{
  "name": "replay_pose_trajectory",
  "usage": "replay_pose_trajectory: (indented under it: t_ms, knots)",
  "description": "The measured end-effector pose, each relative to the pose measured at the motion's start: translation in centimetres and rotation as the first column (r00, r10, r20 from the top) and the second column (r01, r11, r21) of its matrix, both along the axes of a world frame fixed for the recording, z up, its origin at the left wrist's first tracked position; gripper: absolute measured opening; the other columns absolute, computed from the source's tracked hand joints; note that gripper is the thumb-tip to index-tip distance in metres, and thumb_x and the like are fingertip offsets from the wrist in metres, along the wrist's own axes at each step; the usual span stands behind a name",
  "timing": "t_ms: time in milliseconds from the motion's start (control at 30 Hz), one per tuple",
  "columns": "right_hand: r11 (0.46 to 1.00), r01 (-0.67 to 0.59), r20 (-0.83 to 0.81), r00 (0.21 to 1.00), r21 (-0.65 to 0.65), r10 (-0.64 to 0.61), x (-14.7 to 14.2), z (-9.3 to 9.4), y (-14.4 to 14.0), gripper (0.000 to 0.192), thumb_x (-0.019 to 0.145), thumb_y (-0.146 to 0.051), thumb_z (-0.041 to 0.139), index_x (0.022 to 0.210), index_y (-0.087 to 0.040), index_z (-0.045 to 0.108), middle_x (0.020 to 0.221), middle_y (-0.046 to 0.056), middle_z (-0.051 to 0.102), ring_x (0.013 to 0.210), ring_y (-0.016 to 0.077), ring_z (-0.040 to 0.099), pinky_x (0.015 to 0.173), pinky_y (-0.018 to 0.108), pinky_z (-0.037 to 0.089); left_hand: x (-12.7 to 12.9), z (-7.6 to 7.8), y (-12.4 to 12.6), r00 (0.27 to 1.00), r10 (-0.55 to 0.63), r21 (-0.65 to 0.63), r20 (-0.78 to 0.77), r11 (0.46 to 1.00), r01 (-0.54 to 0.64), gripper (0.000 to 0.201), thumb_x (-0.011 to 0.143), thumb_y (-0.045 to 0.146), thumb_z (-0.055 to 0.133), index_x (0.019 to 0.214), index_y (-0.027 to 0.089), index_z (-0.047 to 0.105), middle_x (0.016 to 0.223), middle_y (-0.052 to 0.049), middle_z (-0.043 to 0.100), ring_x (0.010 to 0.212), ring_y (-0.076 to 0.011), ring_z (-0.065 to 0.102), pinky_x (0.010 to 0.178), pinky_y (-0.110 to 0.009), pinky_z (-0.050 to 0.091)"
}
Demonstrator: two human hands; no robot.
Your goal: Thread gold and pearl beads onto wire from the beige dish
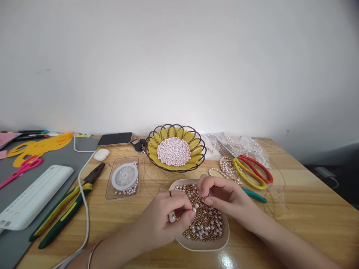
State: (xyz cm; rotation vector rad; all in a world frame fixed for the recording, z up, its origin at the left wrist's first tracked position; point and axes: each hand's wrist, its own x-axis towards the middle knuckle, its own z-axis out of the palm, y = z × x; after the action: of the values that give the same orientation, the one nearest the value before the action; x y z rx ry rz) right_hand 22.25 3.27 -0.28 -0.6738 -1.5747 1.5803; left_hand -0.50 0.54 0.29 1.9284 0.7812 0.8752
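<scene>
Over a cream dish (206, 244) full of small gold beads and larger pearl beads, both hands work close together. My left hand (171, 215) is closed, its thumb and forefinger pinching white pearl beads (195, 207). A ring with a pearl shows among its fingers, and a bracelet circles the wrist. My right hand (224, 194) is pinched shut just right of the left one; what lies between its fingertips is too small to name. Behind the dish stands a yellow woven basket (151, 151) with a black wire rim, holding a heap of pale pink pearl beads (174, 151).
Left lie a clear box (108, 192) with a thread spool (125, 176), green-yellow pliers (67, 209), a white power strip (36, 196) and its cable. Right are red-yellow scissors (249, 172), strung beads (228, 168) and a teal handle (255, 195). A phone (114, 139) lies by the wall.
</scene>
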Motion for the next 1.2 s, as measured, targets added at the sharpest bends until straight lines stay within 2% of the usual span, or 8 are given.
replay_pose_trajectory:
  t_ms: [233,400,667,933,1200]
  knots:
    - [1.0,0.006,-0.039,0.999,0.003,-0.006,-0.08,-0.21,0.12,0.006,0.089,-0.03,0.079,0.088,-0.027,0.074,0.086,0.0,0.064,0.085,0.0154,0.058,0.077,0.027,0.045,0.19,0.72,-0.2,1.0,-0.018,-0.005,0.0,1.0,0.018,0.019,0.092,0.016,0.054,0.073,0.019,0.051,0.067,0.004,0.049,0.062,-0.0108,0.047,0.062,-0.022,0.037]
    - [1.0,0.011,-0.02,1.0,0.019,-0.011,-0.04,-0.22,0.03,0.003,0.091,-0.029,0.077,0.09,-0.027,0.075,0.086,0.0,0.065,0.085,0.0152,0.057,0.077,0.027,0.045,0.21,0.67,-0.25,1.0,-0.031,-0.003,0.002,1.0,0.031,0.018,0.09,0.014,0.054,0.073,0.02,0.05,0.067,0.004,0.05,0.063,-0.011,0.049,0.062,-0.022,0.038]
    - [0.994,0.038,0.032,0.999,0.103,-0.041,-0.18,-0.05,-0.21,0.003,0.094,-0.027,0.073,0.091,-0.027,0.074,0.086,0.0,0.066,0.085,0.016,0.059,0.078,0.028,0.046,0.23,0.39,-0.36,0.999,-0.042,0.001,-0.014,0.999,0.042,0.02,0.089,0.015,0.053,0.071,0.02,0.047,0.064,0.004,0.049,0.061,-0.0109,0.048,0.062,-0.022,0.037]
    - [0.955,0.107,0.078,0.988,0.276,-0.134,-0.27,0.25,-0.39,0.013,0.093,-0.015,0.069,0.091,-0.028,0.072,0.083,-0.001,0.066,0.082,0.0163,0.06,0.074,0.029,0.048,0.29,0.38,-0.34,0.999,-0.041,-0.025,-0.018,0.999,0.041,0.02,0.087,0.014,0.053,0.07,0.02,0.044,0.063,0.004,0.048,0.06,-0.0105,0.046,0.06,-0.022,0.036]
    - [0.945,0.109,0.101,0.984,0.307,-0.146,-0.31,0.51,-0.51,0.016,0.092,-0.012,0.068,0.091,-0.028,0.071,0.083,-0.001,0.066,0.082,0.0158,0.06,0.073,0.028,0.049,0.29,0.47,-0.27,0.999,-0.034,-0.044,-0.022,0.998,0.033,0.02,0.086,0.013,0.053,0.069,0.02,0.045,0.063,0.005,0.048,0.059,-0.0099,0.046,0.059,-0.021,0.035]
